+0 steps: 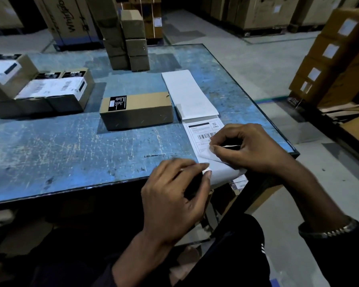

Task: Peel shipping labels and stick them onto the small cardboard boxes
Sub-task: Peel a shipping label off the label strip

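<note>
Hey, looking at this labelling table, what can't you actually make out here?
Head view only:
- Shipping label: address print too small; its near-right part is hidden under the right hand.
- Backing sheet: near end drops over the table edge, partly behind the left hand.
- Black sticker on the nearest box: text too small.
- Left-side labelled boxes: print blurred, cut by the frame edge.

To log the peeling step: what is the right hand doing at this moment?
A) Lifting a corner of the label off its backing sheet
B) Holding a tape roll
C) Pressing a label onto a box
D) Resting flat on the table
A: the right hand pinches a curled corner of the label, which lies on the table, not on a box.
</note>
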The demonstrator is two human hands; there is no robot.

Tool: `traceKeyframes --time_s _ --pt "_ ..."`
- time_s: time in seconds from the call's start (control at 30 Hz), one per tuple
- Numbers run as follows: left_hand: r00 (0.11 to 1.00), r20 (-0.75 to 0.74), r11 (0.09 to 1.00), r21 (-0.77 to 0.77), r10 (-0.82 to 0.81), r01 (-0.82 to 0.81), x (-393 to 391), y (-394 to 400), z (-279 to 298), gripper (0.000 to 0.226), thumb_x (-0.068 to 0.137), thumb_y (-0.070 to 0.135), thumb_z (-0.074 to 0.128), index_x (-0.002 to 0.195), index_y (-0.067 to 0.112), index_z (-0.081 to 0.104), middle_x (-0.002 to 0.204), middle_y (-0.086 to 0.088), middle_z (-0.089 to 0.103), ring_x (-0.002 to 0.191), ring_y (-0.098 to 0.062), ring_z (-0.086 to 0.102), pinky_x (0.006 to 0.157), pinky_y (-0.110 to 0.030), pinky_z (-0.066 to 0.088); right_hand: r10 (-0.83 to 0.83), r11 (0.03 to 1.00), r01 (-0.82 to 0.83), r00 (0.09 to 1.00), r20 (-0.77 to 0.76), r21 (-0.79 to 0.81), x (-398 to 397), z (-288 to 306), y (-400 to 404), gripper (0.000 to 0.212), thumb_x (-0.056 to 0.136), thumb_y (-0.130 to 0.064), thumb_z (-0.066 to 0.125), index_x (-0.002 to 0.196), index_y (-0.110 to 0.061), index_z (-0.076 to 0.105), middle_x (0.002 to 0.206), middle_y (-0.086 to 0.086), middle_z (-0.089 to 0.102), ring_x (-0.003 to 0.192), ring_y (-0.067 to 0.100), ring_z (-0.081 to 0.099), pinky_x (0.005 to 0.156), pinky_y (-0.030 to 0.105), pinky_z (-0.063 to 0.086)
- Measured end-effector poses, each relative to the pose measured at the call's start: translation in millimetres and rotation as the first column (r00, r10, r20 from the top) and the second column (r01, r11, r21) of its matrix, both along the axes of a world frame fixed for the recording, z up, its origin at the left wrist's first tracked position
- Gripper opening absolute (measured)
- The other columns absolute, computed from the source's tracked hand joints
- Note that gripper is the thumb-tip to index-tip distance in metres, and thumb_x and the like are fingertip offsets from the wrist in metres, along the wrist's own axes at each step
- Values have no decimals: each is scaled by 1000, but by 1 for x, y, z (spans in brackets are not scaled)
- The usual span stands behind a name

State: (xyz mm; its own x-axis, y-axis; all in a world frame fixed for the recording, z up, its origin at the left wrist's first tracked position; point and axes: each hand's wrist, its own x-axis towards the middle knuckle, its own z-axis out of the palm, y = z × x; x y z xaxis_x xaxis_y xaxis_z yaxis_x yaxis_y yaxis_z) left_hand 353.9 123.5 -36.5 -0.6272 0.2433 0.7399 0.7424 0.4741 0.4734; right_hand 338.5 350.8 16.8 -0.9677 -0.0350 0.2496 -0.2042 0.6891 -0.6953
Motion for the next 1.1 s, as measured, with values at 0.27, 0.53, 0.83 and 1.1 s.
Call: traceKeyframes --time_s 0.27,0.53,0.83,1.1 --pt "984 -139 972 -220 -110 78 -18 2 -24 26 103 24 69 122 12 80 125 -3 75 119 -25 70 102 -42 53 -20 991 36 992 127 -130 -9 7 9 10 94 -11 78 86 -14 82 61 -4 71 51 8 57 56 24 47" --pt "988 -117 977 -196 -105 81 -16 6 -22 23 98 23 74 115 9 81 117 -6 77 128 -20 68 120 -47 45 -220 970 219 976 4 -110 -36 9 20 9 90 -16 78 82 -17 80 73 3 77 59 4 61 60 21 50" --pt "996 -1 940 -332 -87 82 -55 24 18 21 101 40 72 111 23 78 91 6 69 85 -20 62 74 -36 49 -261 952 256 965 -3 -169 -48 12 25 10 90 -12 79 81 -11 81 71 13 74 58 6 56 57 22 47" --pt "992 83 921 -371 -96 121 -62 24 15 26 102 46 65 116 33 83 131 6 72 122 -16 60 93 -34 50 -317 900 321 946 62 -294 -65 13 31 11 91 -5 73 83 0 76 49 -10 51 49 6 41 51 21 36"
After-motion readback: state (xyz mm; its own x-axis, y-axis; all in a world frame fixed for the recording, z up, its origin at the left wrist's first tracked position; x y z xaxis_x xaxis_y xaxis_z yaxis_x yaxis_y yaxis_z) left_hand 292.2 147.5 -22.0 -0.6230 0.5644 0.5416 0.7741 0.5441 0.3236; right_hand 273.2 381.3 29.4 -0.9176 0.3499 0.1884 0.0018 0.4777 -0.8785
